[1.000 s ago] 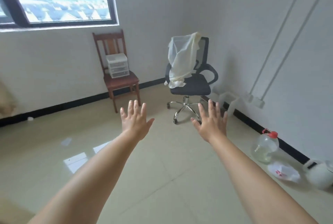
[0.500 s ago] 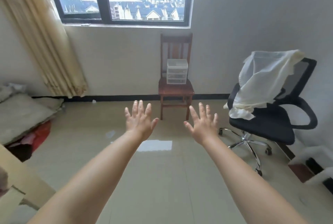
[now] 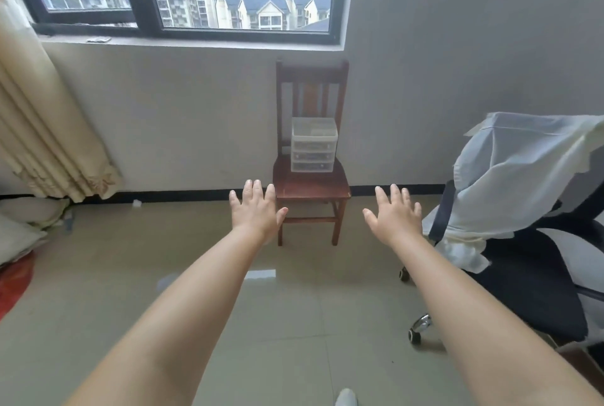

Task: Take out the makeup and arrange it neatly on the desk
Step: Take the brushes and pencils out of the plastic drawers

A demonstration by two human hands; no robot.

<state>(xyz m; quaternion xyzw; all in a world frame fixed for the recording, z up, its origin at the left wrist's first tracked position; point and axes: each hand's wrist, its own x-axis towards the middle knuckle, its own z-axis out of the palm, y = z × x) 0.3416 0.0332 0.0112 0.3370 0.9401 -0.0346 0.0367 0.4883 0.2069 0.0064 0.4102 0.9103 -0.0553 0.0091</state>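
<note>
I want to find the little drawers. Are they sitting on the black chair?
No, the clear drawer box sits on the wooden chair, not on the black office chair.

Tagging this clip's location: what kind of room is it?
Likely a sparse bedroom or spare room in a flat: tiled floor, wooden chair holding a small plastic drawer unit, office chair, bedding at left.

Two chairs (image 3: 310,186) (image 3: 536,275) – one drawer unit (image 3: 313,145) (three drawers) – two hands (image 3: 256,212) (image 3: 394,217).

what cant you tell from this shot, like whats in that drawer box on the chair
- Drawer box on the wooden chair, head view: frosted fronts and distance hide its contents.
- Desk: outside the frame.
- Office chair: backrest hidden by draped white cloth, right edge cuts it off.
</note>
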